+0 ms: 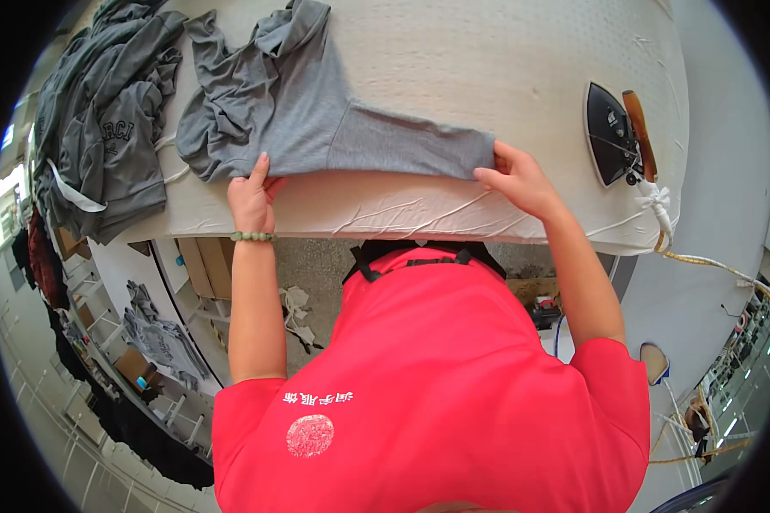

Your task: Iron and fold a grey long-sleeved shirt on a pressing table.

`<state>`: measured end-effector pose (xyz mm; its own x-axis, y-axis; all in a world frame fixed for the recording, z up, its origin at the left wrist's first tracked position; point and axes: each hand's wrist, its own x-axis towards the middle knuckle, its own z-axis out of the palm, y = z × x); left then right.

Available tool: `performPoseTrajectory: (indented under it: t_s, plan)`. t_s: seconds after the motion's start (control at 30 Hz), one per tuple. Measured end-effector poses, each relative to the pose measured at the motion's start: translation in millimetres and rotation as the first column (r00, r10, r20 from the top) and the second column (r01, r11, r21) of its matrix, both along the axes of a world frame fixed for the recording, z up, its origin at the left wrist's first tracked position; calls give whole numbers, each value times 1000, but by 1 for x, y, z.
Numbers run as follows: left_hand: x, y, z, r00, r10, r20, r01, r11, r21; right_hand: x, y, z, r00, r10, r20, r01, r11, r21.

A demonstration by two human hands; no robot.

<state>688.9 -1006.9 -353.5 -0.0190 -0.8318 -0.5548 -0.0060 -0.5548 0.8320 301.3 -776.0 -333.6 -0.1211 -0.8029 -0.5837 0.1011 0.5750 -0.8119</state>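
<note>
A grey knit garment point(304, 128) lies on the padded ironing table point(488, 60), one sleeve stretched out to the right. Its body is bunched and wrinkled at the left. My left hand point(255, 198), with a beaded bracelet at the wrist, pinches the garment's near edge between thumb and fingers. At the sleeve's end, my right hand point(518, 178) grips the cuff, thumb on top and fingers at the far side. The sleeve between the hands lies nearly flat and straight along the near side of the table.
An iron point(612, 137) with a wooden handle rests at the table's right, its cord point(719, 265) trailing off the edge. A heap of grey garments point(115, 137) lies at the left, partly over the table's edge. Below stand cardboard boxes point(205, 265) and more grey clothing point(162, 338).
</note>
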Motion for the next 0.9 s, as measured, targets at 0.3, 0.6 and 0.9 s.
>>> performPoseTrajectory:
  t_s: [0.3, 0.6, 0.9]
  plan:
    - [8, -1, 40, 447, -813, 373, 586, 581, 565, 4, 6, -9, 997, -55, 48, 50, 993, 103]
    - [-176, -83, 15, -291, -318, 902, 864, -493, 105, 19, 8, -3, 994, -102, -29, 104, 990, 94]
    - [-179, -100, 21, -433, -551, 714, 874, -449, 183, 21, 11, 2, 979, -155, -135, 155, 988, -6]
